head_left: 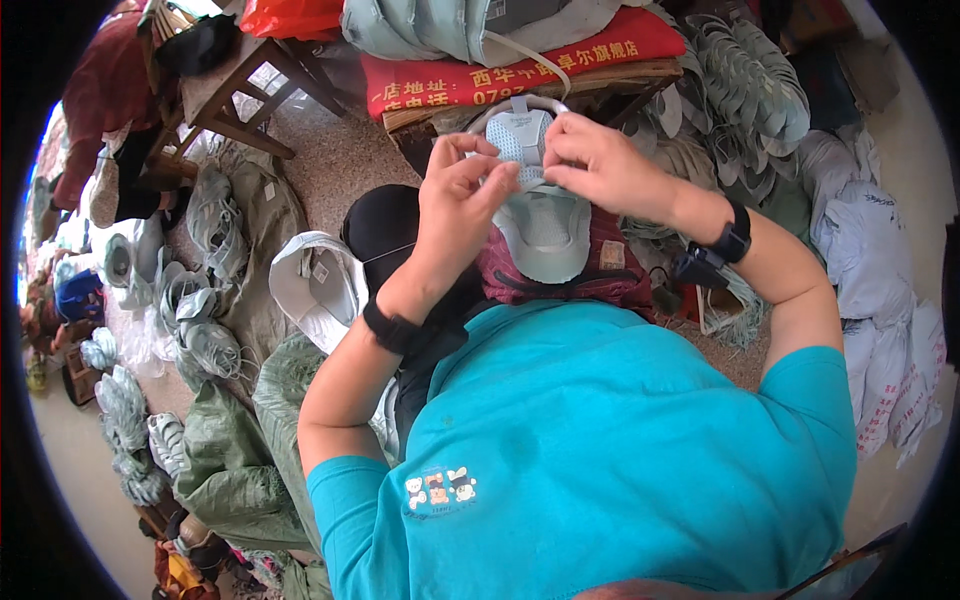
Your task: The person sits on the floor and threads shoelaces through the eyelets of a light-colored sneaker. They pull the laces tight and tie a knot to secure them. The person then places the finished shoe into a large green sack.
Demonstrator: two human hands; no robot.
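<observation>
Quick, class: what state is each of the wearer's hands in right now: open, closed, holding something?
Left hand: fingers curled at the pale shoe upper; firmness of grip cannot be told.
Right hand: closed, apparently pinching the same upper.

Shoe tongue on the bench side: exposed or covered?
Mostly exposed: the shoe tongue shows its dotted face between left hand and right hand.

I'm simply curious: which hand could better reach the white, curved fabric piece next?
Probably the left hand: the white piece lies near the left forearm. Both hands are at the pale mesh shoe upper, the right hand farther across.
</observation>
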